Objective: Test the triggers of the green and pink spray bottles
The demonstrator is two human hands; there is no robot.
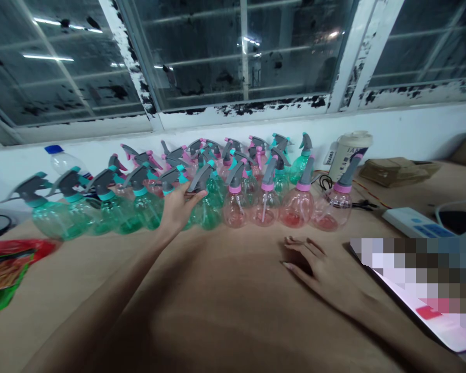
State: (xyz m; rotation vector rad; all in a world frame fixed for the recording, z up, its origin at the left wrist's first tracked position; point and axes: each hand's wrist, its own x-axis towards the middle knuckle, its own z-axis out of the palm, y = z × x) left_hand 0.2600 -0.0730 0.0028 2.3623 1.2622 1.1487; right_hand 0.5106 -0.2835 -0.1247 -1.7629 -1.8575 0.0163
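My left hand (177,206) reaches into the front row and closes around the grey spray head of a green spray bottle (208,211), which stands upright on the table. Part of the bottle's neck is hidden behind my fingers. Beside it on the right is a pink spray bottle (235,209), and to the left stand several green ones, such as a green spray bottle with a teal collar (114,210). Low over the bare tabletop hangs my right hand (314,269), holding nothing, fingers apart and slightly curled, in front of the pink bottles.
More spray bottles fill the rows behind, against the white wall (318,124). A paper coffee cup (344,158), cables and a brown package (396,173) lie to the right, with a power strip (415,223) and a lit screen (446,321). A red-green food packet (8,269) sits left.
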